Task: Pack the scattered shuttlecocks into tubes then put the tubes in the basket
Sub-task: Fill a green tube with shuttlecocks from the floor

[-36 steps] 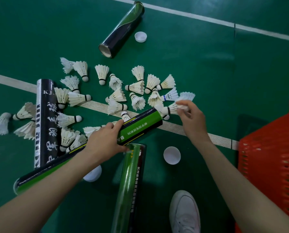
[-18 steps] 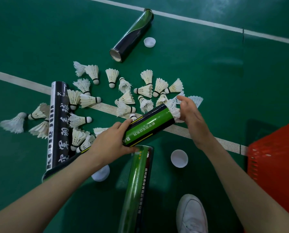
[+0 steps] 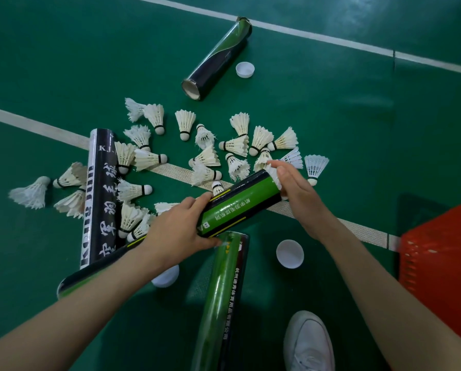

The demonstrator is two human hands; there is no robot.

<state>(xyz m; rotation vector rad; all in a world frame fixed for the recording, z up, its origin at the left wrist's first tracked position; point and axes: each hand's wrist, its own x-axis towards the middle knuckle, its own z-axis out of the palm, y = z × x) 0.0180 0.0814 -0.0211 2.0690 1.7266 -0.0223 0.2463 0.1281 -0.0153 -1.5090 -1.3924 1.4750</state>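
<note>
My left hand (image 3: 180, 232) grips a green-and-black tube (image 3: 240, 207) around its middle, its open mouth pointing up and right. My right hand (image 3: 295, 187) presses with straight fingers on a white shuttlecock (image 3: 273, 174) whose feathers stick out of that mouth. Several white shuttlecocks (image 3: 234, 145) lie scattered on the green floor beyond the tube. A black tube with white lettering (image 3: 99, 199) lies at the left. Another green tube (image 3: 220, 298) lies below my hands, and a dark tube (image 3: 218, 58) lies open at the top. The red basket (image 3: 443, 266) stands at the right edge.
Three white caps lie loose: one cap (image 3: 289, 253) under my right wrist, one cap (image 3: 166, 277) under my left forearm, one cap (image 3: 245, 69) beside the far tube. A white shoe (image 3: 308, 341) is at the bottom. White court lines (image 3: 36, 127) cross the floor.
My right hand carried a shuttlecock from the pile to the tube's mouth and pushed it in; its fingers have straightened. My left hand kept its grip on the tube.
</note>
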